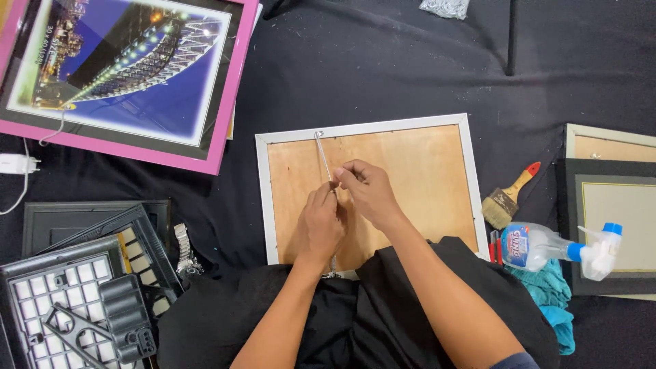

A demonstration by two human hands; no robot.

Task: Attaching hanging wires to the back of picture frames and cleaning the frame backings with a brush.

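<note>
Left hand (320,225) and right hand (365,191) pinch wire (322,156) over frame (465,137).

Inventory by kind. Picture frames, four: one silver frame (467,171) lying face down in front of me, showing its wooden back; one pink frame (229,102) with a night bridge print, far left; one pale frame (607,134) and one dark frame (567,225), both at the right edge. Hanging wire (322,156) on the silver frame: one. My hands on that wire: two, left hand (320,225) and right hand (369,191). Paintbrush (509,195): one. Spray bottle (547,246): one. Teal cloth (553,294): one. Wristwatch (183,249), near left: one. White charger (17,164), left edge: one. Black plastic trays stacked near left: count cannot be told.
</note>
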